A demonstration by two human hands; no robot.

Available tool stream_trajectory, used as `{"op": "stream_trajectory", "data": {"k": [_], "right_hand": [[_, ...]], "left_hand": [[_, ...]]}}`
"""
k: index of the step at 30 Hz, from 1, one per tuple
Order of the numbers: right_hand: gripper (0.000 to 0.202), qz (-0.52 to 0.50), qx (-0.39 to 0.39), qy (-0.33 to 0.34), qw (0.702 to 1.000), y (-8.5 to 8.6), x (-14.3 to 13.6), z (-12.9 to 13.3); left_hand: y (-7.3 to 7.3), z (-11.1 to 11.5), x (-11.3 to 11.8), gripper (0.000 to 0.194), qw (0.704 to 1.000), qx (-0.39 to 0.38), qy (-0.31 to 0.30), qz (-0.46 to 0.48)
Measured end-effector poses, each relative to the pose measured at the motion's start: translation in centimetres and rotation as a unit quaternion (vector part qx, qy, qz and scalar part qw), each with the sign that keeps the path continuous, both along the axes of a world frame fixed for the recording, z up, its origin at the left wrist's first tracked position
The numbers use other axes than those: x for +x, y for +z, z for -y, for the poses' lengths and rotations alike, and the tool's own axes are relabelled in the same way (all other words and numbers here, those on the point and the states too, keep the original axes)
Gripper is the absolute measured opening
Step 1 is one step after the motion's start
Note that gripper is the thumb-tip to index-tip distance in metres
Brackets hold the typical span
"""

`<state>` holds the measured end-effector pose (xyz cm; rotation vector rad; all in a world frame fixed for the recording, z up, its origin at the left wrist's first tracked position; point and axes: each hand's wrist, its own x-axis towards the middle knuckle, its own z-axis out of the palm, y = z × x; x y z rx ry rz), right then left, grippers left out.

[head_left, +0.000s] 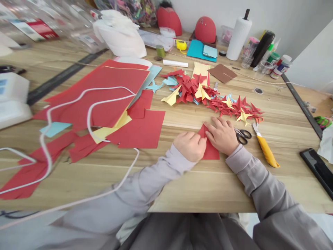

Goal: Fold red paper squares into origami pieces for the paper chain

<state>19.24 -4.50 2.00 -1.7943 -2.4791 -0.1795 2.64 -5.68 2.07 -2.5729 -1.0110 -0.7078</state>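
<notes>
A small piece of red paper with a folded upper corner lies on the table under both of my hands. My left hand is closed at its left side, the curled fingers and thumb pressed on the paper. Flat across the upper right part of the paper rests my right hand, its fingers stretched out. Black-handled scissors lie just right of that hand, their blades partly hidden. Farther right is a yellow-handled utility knife. Behind the hands sit heaps of folded red paper stars and paper planes, some yellow or blue.
Red paper sheets with a white cord across them cover the left side. A phone lies at the right edge. Along the back stand a white bottle, a yellow tape measure and a tissue pack.
</notes>
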Motion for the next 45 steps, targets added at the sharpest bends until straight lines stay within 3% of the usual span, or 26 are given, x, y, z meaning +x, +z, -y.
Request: {"op": "stream_trajectory", "data": {"k": [4,9,23,34,40,45], "right_hand": [[0.042,0.001,0.002,0.002,1.000,-0.2,0.0,0.0],[0.044,-0.014,0.013,-0.001,1.000,-0.7,-0.1,0.0],[0.042,-0.023,0.015,0.002,1.000,-0.9,-0.1,0.0],[0.043,-0.020,0.013,0.000,1.000,-0.7,-0.2,0.0],[0.042,-0.023,0.021,0.000,1.000,-0.8,-0.1,0.0],[0.041,-0.026,0.020,0.000,0.999,-0.9,0.0,-0.1]], "left_hand": [[-1.6,-2.8,0.3,0.026,0.999,-0.022,-0.017,0.026],[-3.0,-3.5,0.6,0.024,0.998,-0.045,-0.031,0.012],[-2.9,-3.2,1.9,0.026,0.997,-0.068,0.013,-0.044],[-1.7,-3.4,1.8,0.031,0.990,-0.114,0.011,-0.087],[-1.7,-3.4,1.8,0.029,0.991,-0.105,0.003,-0.088],[-2.5,-2.9,2.0,0.026,0.996,-0.053,0.025,-0.068]]}}
